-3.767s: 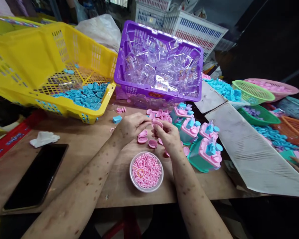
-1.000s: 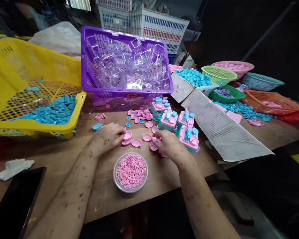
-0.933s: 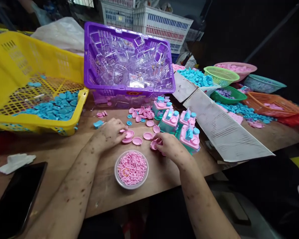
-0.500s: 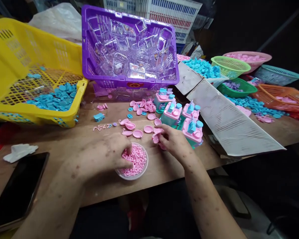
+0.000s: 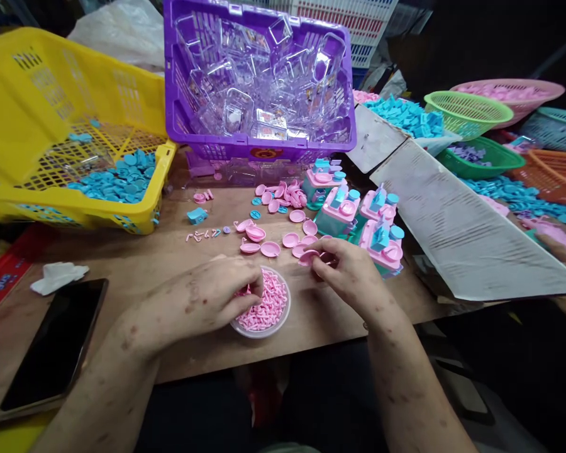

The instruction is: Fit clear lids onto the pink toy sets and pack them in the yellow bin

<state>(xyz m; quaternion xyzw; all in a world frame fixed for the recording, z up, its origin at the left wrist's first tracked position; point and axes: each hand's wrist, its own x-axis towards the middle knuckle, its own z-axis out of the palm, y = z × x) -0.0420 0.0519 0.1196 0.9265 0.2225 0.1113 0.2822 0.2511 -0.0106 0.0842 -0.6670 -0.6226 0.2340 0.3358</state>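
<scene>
Loose pink oval dishes (image 5: pixel 270 250) and pink-topped toy units (image 5: pixel 338 211) are backed by a purple crate (image 5: pixel 170 82). A pink dish (image 5: pixel 307 257) is pinched by the right hand (image 5: pixel 351 274); the left hand (image 5: pixel 212 292) is curled over the bowl (image 5: pixel 288 302) of small pink pieces (image 5: pixel 271 302), any hold hidden.

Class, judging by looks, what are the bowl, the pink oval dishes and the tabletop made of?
Bowl: probably plastic, smooth, pale, with a thin rim. Pink oval dishes: likely moulded plastic, slightly glossy, evenly coloured. Tabletop: perhaps wood or board, flat, brown, low-sheen.
</scene>
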